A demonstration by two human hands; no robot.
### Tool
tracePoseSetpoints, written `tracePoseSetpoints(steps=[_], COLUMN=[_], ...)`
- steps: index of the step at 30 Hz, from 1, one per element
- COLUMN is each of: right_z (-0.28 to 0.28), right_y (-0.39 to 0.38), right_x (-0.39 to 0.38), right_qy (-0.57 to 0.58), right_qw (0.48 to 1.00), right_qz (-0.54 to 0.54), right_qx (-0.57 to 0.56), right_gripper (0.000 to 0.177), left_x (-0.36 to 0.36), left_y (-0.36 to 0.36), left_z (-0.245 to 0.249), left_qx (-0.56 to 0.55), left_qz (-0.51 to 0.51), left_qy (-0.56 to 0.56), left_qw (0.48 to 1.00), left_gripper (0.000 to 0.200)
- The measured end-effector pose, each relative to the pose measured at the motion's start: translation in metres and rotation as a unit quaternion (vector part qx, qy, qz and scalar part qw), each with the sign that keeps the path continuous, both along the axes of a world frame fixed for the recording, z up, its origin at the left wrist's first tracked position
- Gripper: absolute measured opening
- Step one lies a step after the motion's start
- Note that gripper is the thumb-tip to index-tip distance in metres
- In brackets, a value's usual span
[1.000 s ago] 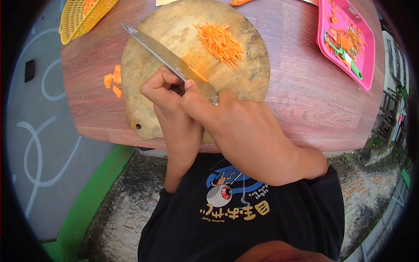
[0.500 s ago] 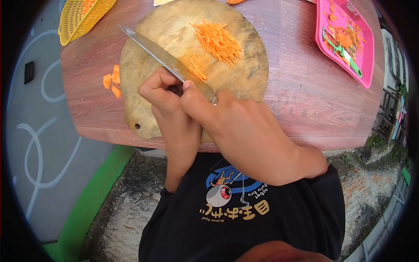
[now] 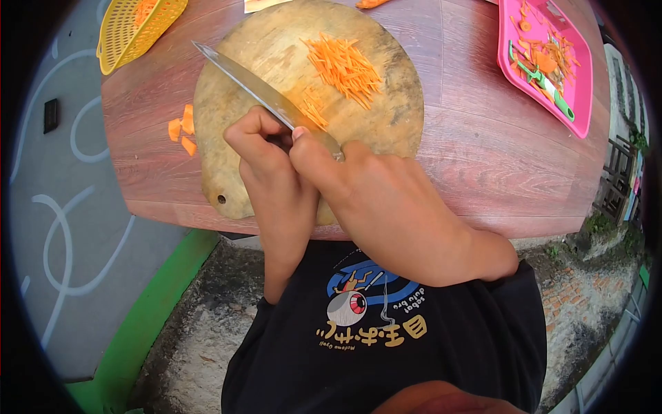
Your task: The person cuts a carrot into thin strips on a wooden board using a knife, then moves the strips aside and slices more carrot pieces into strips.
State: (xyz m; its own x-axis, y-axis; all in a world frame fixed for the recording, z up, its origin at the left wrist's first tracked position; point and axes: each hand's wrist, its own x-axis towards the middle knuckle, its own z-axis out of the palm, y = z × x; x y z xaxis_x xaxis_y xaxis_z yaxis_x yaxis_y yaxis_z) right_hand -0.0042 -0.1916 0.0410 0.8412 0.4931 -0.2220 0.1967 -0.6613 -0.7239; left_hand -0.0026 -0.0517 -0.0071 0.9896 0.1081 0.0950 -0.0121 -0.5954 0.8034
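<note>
Carrot strips lay piled on the far right of our round board, a few more beside the knife. At far left we had a yellow basket; nearer, carrot chunks sat on the table. Our left hand curled against the knife; we could not tell what its hidden fingertips pinched. Our right hand closed round the handle, thumb on the blade. At far right, a pink tray held peelings and a green peeler.
</note>
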Motion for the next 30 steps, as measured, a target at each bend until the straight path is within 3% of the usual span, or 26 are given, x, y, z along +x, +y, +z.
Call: tracePoseSetpoints(steps=[7,9,13,18,26,30], right_z=[-0.005,-0.008,-0.011,-0.013,-0.015,-0.017], right_y=[0.005,0.006,-0.003,-0.006,0.000,0.007], right_x=[0.001,-0.002,0.004,0.001,0.002,0.005], right_qy=[-0.002,-0.032,-0.073,-0.026,-0.037,-0.067], right_qw=[0.999,0.998,0.995,0.992,0.996,0.997], right_qz=[-0.030,-0.025,-0.035,-0.057,-0.050,-0.036], right_qx=[0.027,0.037,0.056,0.108,0.056,0.020], right_gripper=[0.032,0.031,0.029,0.028,0.029,0.031], left_x=[0.003,0.002,0.004,0.005,0.005,0.005], left_y=[0.001,0.001,0.000,0.005,0.006,0.010], left_z=[-0.003,0.000,-0.001,-0.008,-0.008,-0.012], left_qx=[0.025,0.044,0.023,-0.021,-0.060,-0.027], left_qz=[-0.014,0.009,-0.006,-0.017,-0.014,-0.034], left_qy=[-0.050,-0.007,-0.034,-0.048,-0.042,-0.066], left_qw=[0.998,0.999,0.999,0.998,0.997,0.997], left_gripper=[0.030,0.031,0.032,0.031,0.028,0.027])
